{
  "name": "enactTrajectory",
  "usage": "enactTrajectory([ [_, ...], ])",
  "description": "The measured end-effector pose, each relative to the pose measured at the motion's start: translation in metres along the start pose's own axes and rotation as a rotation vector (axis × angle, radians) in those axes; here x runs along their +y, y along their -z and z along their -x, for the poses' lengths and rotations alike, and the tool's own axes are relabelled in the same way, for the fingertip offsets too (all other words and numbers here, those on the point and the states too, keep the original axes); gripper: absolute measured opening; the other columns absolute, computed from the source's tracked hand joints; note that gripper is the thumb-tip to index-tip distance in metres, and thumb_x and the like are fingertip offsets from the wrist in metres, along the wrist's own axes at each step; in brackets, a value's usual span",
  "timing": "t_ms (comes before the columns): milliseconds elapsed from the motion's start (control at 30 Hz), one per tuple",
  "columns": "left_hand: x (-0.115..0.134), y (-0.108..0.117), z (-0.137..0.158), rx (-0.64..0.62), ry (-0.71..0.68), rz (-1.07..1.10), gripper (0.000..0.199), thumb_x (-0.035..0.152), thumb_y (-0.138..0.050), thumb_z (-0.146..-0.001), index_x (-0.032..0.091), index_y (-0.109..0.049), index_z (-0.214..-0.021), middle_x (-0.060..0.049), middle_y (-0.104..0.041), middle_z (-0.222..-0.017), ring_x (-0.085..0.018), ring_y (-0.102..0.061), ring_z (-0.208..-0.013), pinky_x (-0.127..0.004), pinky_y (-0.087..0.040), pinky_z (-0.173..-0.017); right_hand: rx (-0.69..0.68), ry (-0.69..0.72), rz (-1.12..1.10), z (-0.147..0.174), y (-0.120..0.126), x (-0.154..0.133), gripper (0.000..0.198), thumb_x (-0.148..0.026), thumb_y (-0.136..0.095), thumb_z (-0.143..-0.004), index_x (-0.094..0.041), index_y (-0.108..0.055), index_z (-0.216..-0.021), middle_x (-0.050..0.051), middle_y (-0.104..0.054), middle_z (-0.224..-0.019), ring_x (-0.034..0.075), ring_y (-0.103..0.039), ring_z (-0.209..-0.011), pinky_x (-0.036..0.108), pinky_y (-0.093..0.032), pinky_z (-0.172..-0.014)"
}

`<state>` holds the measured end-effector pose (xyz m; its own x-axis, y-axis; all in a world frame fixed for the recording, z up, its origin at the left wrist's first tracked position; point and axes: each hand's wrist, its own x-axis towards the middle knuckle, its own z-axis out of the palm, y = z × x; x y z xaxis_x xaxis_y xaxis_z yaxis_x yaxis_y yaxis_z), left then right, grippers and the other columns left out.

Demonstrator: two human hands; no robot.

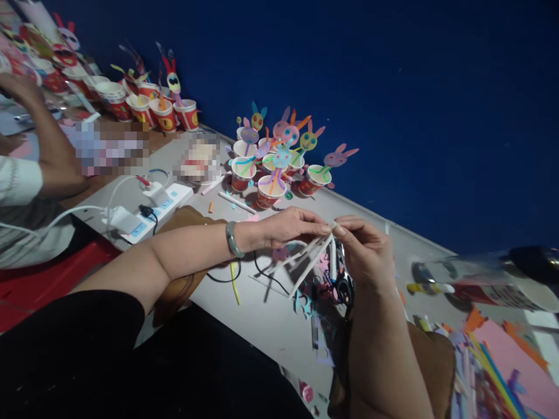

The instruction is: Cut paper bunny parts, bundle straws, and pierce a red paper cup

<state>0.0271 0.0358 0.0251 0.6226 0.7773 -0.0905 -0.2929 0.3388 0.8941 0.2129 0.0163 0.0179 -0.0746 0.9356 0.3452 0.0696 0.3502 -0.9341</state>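
A bunch of thin white strips (311, 261) fans downward from where my two hands meet over the table. My left hand (290, 227), with a bangle (233, 239) on the wrist, pinches the strips at their upper end. Fingertips of my right hand (365, 247) close on the same end, almost touching the left ones. The exact spot between the fingers is partly hidden. Beneath the strips lie black-handled scissors (345, 289), light blue paper scraps (303, 304) and a yellow strip (235, 283).
Paper cups (271, 192) with rabbit-faced figures stand along the blue wall (393, 105). At left are a power strip (158, 213) with cables and another person's arm (56, 139). A clear cup (502, 291) lies on its side at right, near coloured paper (515, 355).
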Motion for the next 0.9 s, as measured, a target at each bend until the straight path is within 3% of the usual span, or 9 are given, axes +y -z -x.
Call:
enactTrajectory([
  [67,0.000,0.001,-0.001,-0.016,0.031,0.025,0.035,0.040,-0.087,-0.063,0.012,-0.066,-0.070,0.004,-0.055,-0.062,-0.007,-0.048,-0.060,-0.027,-0.037,-0.063,0.008,-0.018,-0.029,-0.001,-0.001,0.001,0.019,-0.040,-0.086,-0.072,-0.025,-0.074,-0.074,0.001,-0.068,-0.078,0.016,-0.061,-0.075,0.031,-0.049,-0.071],
  [267,0.001,0.004,-0.001,0.019,-0.080,-0.125,0.038,0.044,-0.084,-0.066,0.012,-0.065,-0.068,0.004,-0.056,-0.061,-0.006,-0.047,-0.061,-0.026,-0.037,-0.062,0.104,-0.003,0.110,-0.001,-0.009,0.001,0.021,-0.041,-0.086,-0.072,-0.024,-0.074,-0.072,0.000,-0.068,-0.072,0.014,-0.059,-0.069,0.028,-0.047,-0.064],
  [467,0.002,0.003,-0.001,0.043,-0.093,-0.222,0.039,0.045,-0.085,-0.064,0.012,-0.064,-0.066,0.003,-0.057,-0.060,-0.006,-0.048,-0.059,-0.025,-0.037,-0.059,0.084,-0.064,0.168,0.001,-0.009,0.001,0.029,-0.051,-0.081,-0.076,-0.023,-0.074,-0.077,0.001,-0.070,-0.074,0.016,-0.062,-0.070,0.030,-0.050,-0.067],
  [767,0.000,0.002,0.002,-0.046,-0.067,-0.228,0.039,0.048,-0.082,-0.069,0.013,-0.067,-0.067,0.004,-0.055,-0.059,-0.006,-0.046,-0.059,-0.024,-0.034,-0.059,0.101,0.087,0.200,0.001,-0.018,-0.006,0.030,-0.046,-0.077,-0.081,-0.022,-0.066,-0.066,0.002,-0.066,-0.069,0.016,-0.061,-0.068,0.032,-0.050,-0.066],
  [900,-0.001,0.006,0.000,-0.050,-0.112,-0.230,0.034,0.044,-0.080,-0.074,0.013,-0.068,-0.070,0.002,-0.059,-0.063,-0.007,-0.049,-0.061,-0.023,-0.035,-0.060,0.211,0.075,0.267,0.004,-0.011,-0.019,0.020,-0.039,-0.074,-0.084,-0.020,-0.074,-0.078,0.003,-0.070,-0.074,0.016,-0.064,-0.071,0.034,-0.051,-0.071],
])
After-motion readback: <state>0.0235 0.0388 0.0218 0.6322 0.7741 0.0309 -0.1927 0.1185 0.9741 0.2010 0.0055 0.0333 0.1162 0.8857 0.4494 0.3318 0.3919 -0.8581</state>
